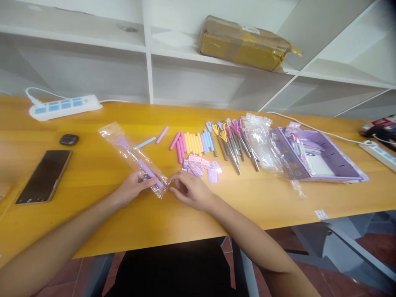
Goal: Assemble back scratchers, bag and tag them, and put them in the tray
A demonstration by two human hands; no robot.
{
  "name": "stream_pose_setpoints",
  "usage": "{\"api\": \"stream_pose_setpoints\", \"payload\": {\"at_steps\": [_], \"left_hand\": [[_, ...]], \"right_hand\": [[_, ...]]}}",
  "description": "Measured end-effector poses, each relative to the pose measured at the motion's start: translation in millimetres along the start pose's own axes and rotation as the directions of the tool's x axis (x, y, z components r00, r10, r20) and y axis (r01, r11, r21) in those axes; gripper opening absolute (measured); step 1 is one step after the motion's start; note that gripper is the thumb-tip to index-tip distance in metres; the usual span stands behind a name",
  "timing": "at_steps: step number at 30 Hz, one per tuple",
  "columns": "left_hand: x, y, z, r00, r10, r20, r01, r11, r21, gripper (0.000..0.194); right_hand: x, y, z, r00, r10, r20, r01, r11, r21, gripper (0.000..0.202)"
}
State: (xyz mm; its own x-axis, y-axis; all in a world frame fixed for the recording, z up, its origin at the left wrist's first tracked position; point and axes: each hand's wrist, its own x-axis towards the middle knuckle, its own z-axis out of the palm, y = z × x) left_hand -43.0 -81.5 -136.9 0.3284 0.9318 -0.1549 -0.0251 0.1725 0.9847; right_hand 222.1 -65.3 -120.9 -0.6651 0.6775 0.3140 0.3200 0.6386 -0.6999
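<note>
A clear plastic bag (116,134) holds a purple back scratcher (144,167) with a hand-shaped head and a purple grip. My left hand (133,187) is closed on the lower part of this bag, thumb across the purple grip. My right hand (189,189) pinches the bag's lower right end between thumb and fingers. Beyond my hands lie pink, yellow and blue tubes (192,143), with small printed cards (201,164) just below them. Several metal-handled scratchers (235,142) are piled to their right. One blue tube (145,143) and one purple tube (162,135) lie apart, near the bag.
Clear bags (261,142) lie beside a purple box (337,159) on the right. A phone (45,177), a small black case (69,139) and a white power strip (66,107) are at the left. Shelves behind hold a taped parcel (244,43). Another power strip (379,154) is far right.
</note>
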Motion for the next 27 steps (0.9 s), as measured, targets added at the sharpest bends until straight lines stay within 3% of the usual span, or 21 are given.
{"api": "stream_pose_setpoints", "payload": {"at_steps": [6, 10, 15, 19, 21, 27], "left_hand": [[-0.7, -3.8, -1.9, 1.0, -0.029, -0.012, 0.029, 1.0, -0.007, 0.026], [-0.9, -2.1, -0.6, 0.999, -0.043, 0.007, 0.043, 0.998, -0.055, 0.028], [-0.2, -1.1, 0.7, 0.999, -0.047, -0.017, 0.045, 0.993, -0.111, 0.027], [0.0, -0.3, 0.3, 0.999, -0.041, -0.028, 0.038, 0.993, -0.112, 0.027], [0.0, 1.1, 0.3, 0.999, -0.042, -0.028, 0.04, 0.996, -0.074, 0.03], [-0.3, 4.9, 4.4, 0.999, -0.032, -0.015, 0.034, 0.99, 0.137, 0.032]], "right_hand": [[0.4, -0.1, 2.5, 0.99, 0.143, 0.02, -0.143, 0.953, 0.267, 0.015], [1.1, 1.9, 2.0, 0.985, 0.164, 0.057, -0.173, 0.904, 0.392, 0.011], [0.0, 1.4, 0.2, 0.991, 0.113, 0.077, -0.132, 0.93, 0.342, 0.01], [-0.2, 0.4, -1.0, 0.999, 0.004, 0.047, -0.015, 0.969, 0.247, 0.01], [-0.2, 0.8, -1.8, 0.998, -0.051, 0.03, 0.044, 0.978, 0.203, 0.004], [-1.0, 3.0, -0.2, 0.997, -0.074, -0.033, 0.078, 0.986, 0.15, 0.012]]}}
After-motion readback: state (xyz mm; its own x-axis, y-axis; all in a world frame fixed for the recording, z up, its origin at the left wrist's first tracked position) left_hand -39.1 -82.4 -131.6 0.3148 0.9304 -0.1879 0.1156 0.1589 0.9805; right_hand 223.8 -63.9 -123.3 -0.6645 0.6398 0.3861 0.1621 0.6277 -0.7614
